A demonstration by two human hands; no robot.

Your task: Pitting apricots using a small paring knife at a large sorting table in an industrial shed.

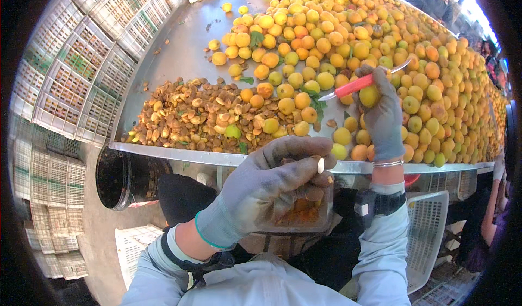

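Observation:
My left hand (266,178), in a grey glove, is held in front of the table's near edge with its fingers curled together. A small whitish spot shows at its fingertips; I cannot tell whether it is a held piece or part of the glove or finger. My right hand (383,118), also gloved, reaches over the fruit pile, closed on a red-handled knife (353,85). Its pointed blade faces left, and a curved metal end sticks out on the right. A yellow-green apricot (370,96) lies against the fingers, seemingly held too. Around this hand lie many loose apricots (424,107).
A heap of brown apricot pits (190,116) lies on the left of the metal table (179,39). Stacked white crates (76,61) stand left, near a black bucket (113,176). Below my hands is a plastic tub (302,216). Another crate (427,232) is at right. People sit beyond the pile.

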